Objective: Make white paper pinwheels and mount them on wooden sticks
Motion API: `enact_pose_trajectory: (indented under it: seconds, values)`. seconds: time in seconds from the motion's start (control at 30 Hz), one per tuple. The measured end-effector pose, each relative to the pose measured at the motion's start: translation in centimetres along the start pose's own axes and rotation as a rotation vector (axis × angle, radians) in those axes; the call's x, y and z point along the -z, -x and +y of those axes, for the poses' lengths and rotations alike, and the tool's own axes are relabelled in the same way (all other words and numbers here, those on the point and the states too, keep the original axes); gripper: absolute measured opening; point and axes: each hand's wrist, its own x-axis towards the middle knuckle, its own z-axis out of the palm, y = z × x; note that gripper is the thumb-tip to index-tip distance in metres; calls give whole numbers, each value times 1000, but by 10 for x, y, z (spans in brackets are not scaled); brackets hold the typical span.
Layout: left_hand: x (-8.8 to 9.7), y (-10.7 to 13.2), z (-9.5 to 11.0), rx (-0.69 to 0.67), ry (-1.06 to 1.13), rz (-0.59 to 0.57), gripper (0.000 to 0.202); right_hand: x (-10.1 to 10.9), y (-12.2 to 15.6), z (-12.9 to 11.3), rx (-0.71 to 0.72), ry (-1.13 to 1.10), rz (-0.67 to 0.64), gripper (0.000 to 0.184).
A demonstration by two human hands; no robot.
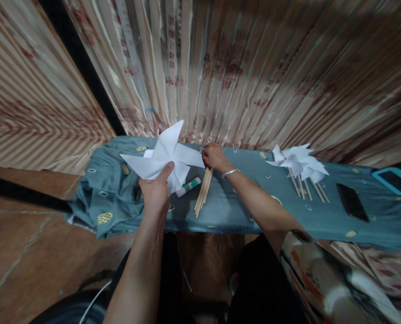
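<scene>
My left hand (156,185) is closed on a white paper pinwheel (170,155), the thumb pressing near its centre. The pinwheel is held above the cloth-covered surface and carries no stick that I can see. My right hand (216,156) reaches to the far side, fingers pinched together at the upper ends of several wooden sticks (204,191). Something small and dark shows by those fingertips, too little to name. Between the hands a glue stick (189,186) with a green label lies on the cloth, partly beneath the pinwheel.
Several finished pinwheels (300,163) on wooden sticks lie in a pile to the right. Beyond them are a black phone (352,202) and a blue-framed tablet-like object (394,181). A patterned curtain (200,67) hangs along the back, with a dark pole (85,67) at left.
</scene>
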Motion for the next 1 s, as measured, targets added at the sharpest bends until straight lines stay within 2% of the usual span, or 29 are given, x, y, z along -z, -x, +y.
enact_pose_trajectory:
  seconds: [0.07, 0.2, 0.23, 0.33, 0.43, 0.67, 1.0]
  values:
    - [0, 0, 0, 3, 6, -4, 51, -1, 12, -1, 49, -15, 43, 29]
    - [-1, 1, 2, 1, -1, -7, 51, -8, 45, -11, 107, 18, 209, 33]
    - [-1, 2, 2, 1, -1, -3, 50, -10, 53, -14, 94, 30, 209, 35]
    - [-1, 2, 2, -7, 11, -7, 48, -14, 65, -21, 11, 33, 90, 37]
    - [-1, 2, 0, -27, 25, -17, 47, -19, 62, -23, -19, 27, 21, 33]
    - [-3, 1, -5, -25, 38, -23, 48, -27, 41, -28, -27, 4, -5, 32]
    - [-4, 2, -3, -15, 22, -16, 45, -30, 42, -28, -71, -96, 12, 28]
